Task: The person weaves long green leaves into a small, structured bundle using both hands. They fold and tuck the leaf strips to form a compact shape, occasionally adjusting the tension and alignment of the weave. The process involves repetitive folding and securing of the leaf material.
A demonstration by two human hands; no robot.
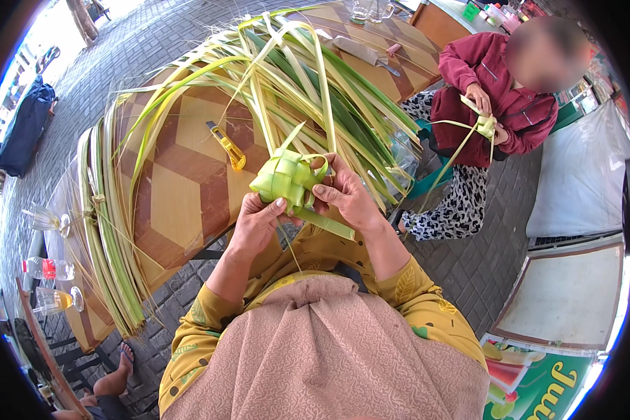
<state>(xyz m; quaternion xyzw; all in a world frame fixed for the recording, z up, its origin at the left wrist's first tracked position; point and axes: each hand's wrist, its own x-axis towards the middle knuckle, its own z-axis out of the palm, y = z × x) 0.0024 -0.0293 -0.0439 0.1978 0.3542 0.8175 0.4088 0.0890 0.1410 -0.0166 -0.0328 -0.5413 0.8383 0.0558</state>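
A woven palm-leaf pouch (286,176), diamond-shaped and pale green, is held between my two hands above my lap. My left hand (260,218) grips its lower left side, with the thumb on the front. On the other side, my right hand (346,197) pinches a looped strip at the pouch's right edge. One leaf end (325,224) sticks out below toward the right, and a pointed tip rises from the top. Beyond my hands, a yellow box cutter (227,146) lies on the patterned table (176,194). My fingers hide part of the weave.
Loose palm leaves (294,79) spread over the table; a tied bundle (105,226) lies at left. Glasses and a plastic bottle (50,269) stand along the left edge. A knife (388,67) lies farther back. At right, a seated person (496,94) holds another leaf weaving (484,126).
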